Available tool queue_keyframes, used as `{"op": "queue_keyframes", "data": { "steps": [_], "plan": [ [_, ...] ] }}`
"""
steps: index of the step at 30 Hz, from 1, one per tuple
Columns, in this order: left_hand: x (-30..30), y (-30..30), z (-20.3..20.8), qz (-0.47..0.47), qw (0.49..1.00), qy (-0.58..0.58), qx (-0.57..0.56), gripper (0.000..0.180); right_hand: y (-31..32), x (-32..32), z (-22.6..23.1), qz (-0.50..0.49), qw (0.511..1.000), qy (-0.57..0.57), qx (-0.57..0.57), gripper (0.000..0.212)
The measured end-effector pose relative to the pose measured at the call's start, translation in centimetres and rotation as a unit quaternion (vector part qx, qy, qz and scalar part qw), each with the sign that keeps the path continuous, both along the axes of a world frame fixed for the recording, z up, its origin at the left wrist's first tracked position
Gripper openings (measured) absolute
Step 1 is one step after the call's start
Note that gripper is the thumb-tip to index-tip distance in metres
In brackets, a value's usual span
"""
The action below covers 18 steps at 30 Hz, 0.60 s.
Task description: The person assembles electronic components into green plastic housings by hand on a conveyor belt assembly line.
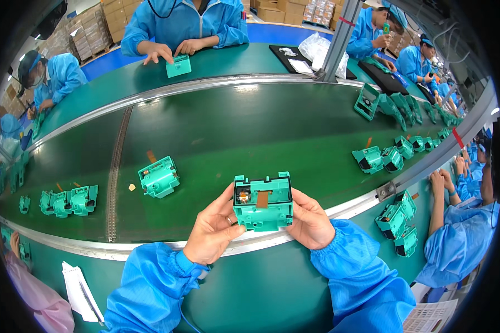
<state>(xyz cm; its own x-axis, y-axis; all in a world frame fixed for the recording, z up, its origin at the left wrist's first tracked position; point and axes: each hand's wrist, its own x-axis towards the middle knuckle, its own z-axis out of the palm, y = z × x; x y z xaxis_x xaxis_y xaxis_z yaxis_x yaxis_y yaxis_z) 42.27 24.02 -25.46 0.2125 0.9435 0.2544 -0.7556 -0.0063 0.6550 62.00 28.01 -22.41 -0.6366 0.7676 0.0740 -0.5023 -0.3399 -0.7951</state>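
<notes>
Between my two hands is a green plastic housing [269,213], held over the near rail of the conveyor. Its open side shows a copper-coloured round part and a brown flat strip. My left hand [212,227] grips the left end, thumb at the lower front corner. At the right end, my right hand [311,219] closes on the side wall; some of its fingers are hidden behind the housing. A similar green housing [159,177] with an orange tab lies on the belt to the left, apart from my hands.
The green conveyor belt [222,139] runs across, edged by metal rails. More housings [83,200] sit at left, others [369,159] at right. A small stack [397,222] stands on the right bench. Paper and a pen [83,291] lie lower left. A co-worker's hand [160,53] touches a green part opposite.
</notes>
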Motion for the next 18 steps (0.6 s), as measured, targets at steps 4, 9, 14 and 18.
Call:
{"op": "queue_keyframes", "data": {
  "steps": [4,9,14,18],
  "plan": [
    [0.3,0.0,-0.4,0.062,0.994,0.066,0.054,0.071,0.1,-0.1,-0.7,-0.048,0.999,-0.021,0.009,0.042],
    [0.6,0.2,0.0,0.134,0.984,0.047,-0.107,0.055,-0.5,0.1,-0.6,-0.262,0.914,-0.243,0.193,0.030],
    [-1.1,1.9,-0.5,0.309,0.932,0.130,-0.135,0.045,1.2,1.0,-0.7,-0.367,0.805,-0.308,0.351,0.026],
    [-1.9,2.3,-0.7,0.351,0.901,0.218,-0.134,0.044,5.1,4.4,1.0,-0.530,0.560,-0.427,0.472,0.033]
  ]
}}
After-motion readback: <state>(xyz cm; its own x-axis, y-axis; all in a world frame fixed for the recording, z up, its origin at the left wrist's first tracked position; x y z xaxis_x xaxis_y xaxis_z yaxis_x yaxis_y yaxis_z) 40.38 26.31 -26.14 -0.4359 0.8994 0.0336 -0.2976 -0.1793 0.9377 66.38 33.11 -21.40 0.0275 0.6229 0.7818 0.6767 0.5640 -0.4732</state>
